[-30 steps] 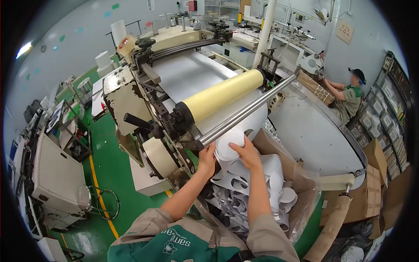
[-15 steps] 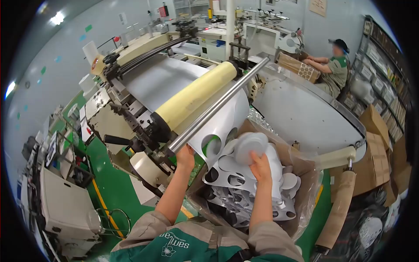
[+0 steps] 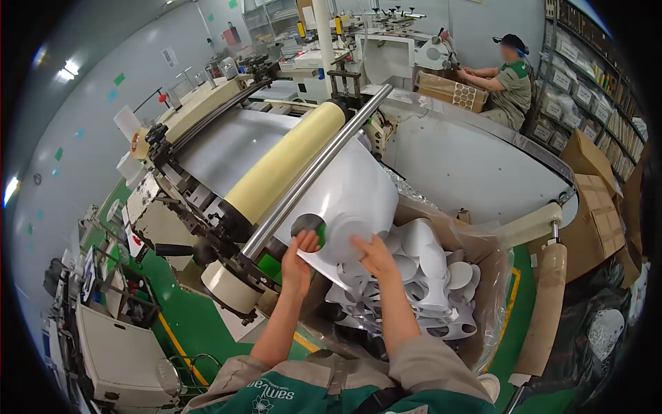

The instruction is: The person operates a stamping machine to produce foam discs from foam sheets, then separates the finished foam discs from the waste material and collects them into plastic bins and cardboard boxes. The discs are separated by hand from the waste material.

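the round white disc [image 3: 345,238] is just in front of the loose white sheet [image 3: 358,183], above the near side of the scrap box, and a blur over it keeps me from telling whether it is one piece or several. the right hand [image 3: 380,259] has it by its right edge, pinched between thumb and fingers. the left hand [image 3: 298,268] is open, fingers a little curled and parted, at the round hole [image 3: 308,230] in the sheet; i cannot tell whether the fingertips touch the rim. the sheet hangs down from behind the shiny metal bar [image 3: 318,170], which runs aslant alongside the yellow roller [image 3: 286,164]. beyond that, more white sheeting [image 3: 231,148] lies flat across the machine. a black handle [image 3: 174,250] sticks out on its left side, near a cream roll [image 3: 231,286]. below and to the right of the hands, the lined cardboard box [image 3: 491,279] holds crumpled, holed scrap [image 3: 427,300] with loose rounds among it. a brown roll [image 3: 543,310] slants down right of the box. farther back, a person in a dark cap [image 3: 512,83] sits by a carton [image 3: 452,92], next to packed shelves [image 3: 586,83].
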`<state>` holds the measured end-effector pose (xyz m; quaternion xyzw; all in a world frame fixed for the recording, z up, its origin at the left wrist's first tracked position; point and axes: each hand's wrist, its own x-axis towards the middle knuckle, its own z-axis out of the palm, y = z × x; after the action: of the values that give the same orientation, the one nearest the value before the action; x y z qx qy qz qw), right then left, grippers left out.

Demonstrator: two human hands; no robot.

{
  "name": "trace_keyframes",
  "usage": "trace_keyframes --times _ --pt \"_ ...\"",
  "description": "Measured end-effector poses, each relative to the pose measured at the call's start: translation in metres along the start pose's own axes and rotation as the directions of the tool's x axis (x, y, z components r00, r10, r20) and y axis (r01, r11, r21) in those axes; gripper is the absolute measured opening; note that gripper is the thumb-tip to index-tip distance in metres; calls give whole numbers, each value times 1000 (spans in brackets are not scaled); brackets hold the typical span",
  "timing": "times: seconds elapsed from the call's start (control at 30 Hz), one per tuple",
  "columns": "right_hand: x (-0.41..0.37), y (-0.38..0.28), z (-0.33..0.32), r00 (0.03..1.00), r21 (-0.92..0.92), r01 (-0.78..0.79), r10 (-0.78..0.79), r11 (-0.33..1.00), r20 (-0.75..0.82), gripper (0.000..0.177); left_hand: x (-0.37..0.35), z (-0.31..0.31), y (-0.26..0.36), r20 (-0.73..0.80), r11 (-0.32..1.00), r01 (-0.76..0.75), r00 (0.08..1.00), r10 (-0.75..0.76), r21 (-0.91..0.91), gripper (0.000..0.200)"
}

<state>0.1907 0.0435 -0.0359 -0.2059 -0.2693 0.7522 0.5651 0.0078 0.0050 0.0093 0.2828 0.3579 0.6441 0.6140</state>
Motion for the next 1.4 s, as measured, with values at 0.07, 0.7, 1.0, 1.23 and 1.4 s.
trace_keyframes --times 0.07,0.7,1.0,1.23,1.4 --pt "-14 -4 -29 987 262 117 -82 958 -141 37 5 -3 13 -66 997 -66 996 62 -50 48" --pt "29 -21 79 989 -580 -14 98 814 114 52 -8 4 4 -42 993 -70 997 66 -94 36" --pt "12 13 -22 974 182 139 -100 974 -205 42 -1 -7 22 -72 995 -47 997 41 -86 45" --pt "-22 -41 6 976 119 192 -177 974 -127 38 16 -22 24 -172 976 -161 976 135 -145 35" --pt "1 -38 69 990 -459 140 -126 877 62 42 16 -1 23 -107 965 -159 985 138 -210 37"
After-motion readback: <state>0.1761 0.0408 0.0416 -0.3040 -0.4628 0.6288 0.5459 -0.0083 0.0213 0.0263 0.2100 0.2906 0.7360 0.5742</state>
